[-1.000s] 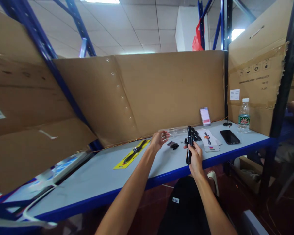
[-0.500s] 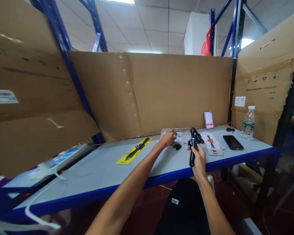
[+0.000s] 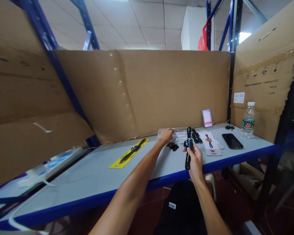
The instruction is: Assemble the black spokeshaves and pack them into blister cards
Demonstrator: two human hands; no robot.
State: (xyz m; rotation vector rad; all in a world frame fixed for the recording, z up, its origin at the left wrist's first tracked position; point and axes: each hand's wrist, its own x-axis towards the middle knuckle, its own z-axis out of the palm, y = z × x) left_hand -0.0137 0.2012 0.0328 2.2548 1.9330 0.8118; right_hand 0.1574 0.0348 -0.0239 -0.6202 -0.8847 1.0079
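Observation:
My right hand (image 3: 196,159) is closed round a black spokeshave (image 3: 189,143), held upright above the table's front part. Its metal middle part faces left. My left hand (image 3: 165,136) reaches to the back of the table, at the clear plastic packaging (image 3: 180,134); its fingertips are hidden, so its grip does not show. Just below that hand lies a small heap of black parts (image 3: 172,146). More black spokeshave bodies (image 3: 196,136) lie behind and to the right of the held one. Further left, another spokeshave (image 3: 133,149) lies on a yellow backing card (image 3: 117,164).
White printed cards (image 3: 213,150) and a black phone (image 3: 232,141) lie to the right. A water bottle (image 3: 248,120) stands by the right cardboard wall (image 3: 262,78). A lit phone screen (image 3: 207,118) leans at the back. Blue edging (image 3: 88,199) runs along the table's front.
My view has turned slightly, shifting the scene left. My left hand's fingers have gone further into the plastic packaging. The spokeshave stays in my right hand, a little lower.

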